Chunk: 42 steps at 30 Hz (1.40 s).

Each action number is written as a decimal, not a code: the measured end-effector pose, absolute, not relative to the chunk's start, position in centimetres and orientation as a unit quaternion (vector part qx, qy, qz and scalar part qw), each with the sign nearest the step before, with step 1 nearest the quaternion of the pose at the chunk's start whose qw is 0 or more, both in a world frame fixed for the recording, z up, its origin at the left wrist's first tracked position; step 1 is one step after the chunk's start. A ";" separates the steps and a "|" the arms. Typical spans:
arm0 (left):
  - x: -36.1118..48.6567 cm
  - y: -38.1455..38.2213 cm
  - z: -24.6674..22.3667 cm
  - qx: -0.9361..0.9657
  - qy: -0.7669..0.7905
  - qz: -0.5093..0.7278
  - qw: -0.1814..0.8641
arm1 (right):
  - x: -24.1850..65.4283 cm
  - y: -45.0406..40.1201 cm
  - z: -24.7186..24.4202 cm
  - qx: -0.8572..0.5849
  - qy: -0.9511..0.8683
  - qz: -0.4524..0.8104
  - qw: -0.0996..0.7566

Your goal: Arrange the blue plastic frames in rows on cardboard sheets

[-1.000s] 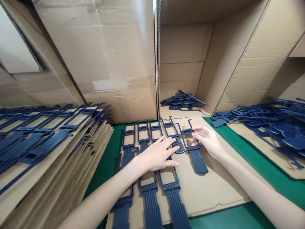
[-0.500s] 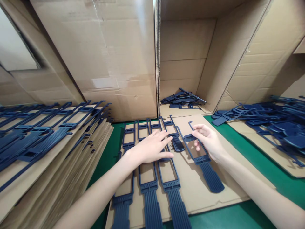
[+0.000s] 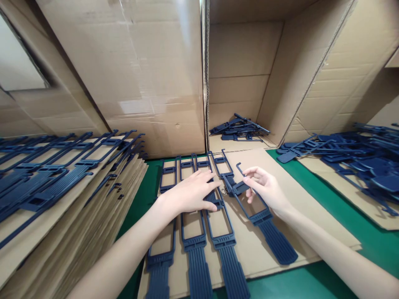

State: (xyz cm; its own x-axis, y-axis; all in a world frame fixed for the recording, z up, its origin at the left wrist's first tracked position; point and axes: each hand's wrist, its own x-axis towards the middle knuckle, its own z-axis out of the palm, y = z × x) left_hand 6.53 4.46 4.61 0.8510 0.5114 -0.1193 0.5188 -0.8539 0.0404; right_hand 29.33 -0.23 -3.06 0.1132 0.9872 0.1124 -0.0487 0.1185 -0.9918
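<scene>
So the right hand (image 3: 266,189) has a dark blue plastic strap (image 3: 260,216) by its hooked frame end. Its long axis runs diagonally: the hook end points up and away to the left of the fingers, and the ribbed paddle end trails back toward the person, down and to the right, lying on the cardboard sheet (image 3: 299,207). The fingers are curled loosely around the frame's upper part, thumb on one side and fingertips on the other, so it's a light pinch, not a fist. The open rectangle of the frame sits right under the palm.

The left hand (image 3: 190,193) lies flat with fingers spread and open, pressing on the row of straps (image 3: 193,232) already laid side by side on the sheet; it grips nothing. That row lies just to the left of the right fingers, all pointing straight away.

Further out: a stack of cardboard layers (image 3: 62,207) loaded with straps far left, a loose pile (image 3: 358,162) far right, and an open box (image 3: 243,83) beyond the fingers, all on the green table (image 3: 311,282).
</scene>
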 end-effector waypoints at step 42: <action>6.5 3.9 4.1 0.951 0.280 -0.112 0.070 | 29.3 -0.1 -5.2 -0.535 -0.603 0.311 0.503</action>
State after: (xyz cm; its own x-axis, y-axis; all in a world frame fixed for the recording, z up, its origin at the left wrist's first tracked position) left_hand 6.50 3.88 4.07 0.8183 0.5169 -0.2516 0.5483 -0.8332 0.0714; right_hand 29.32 -0.08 -5.18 0.0786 0.9583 0.2747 0.3321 0.2347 -0.9136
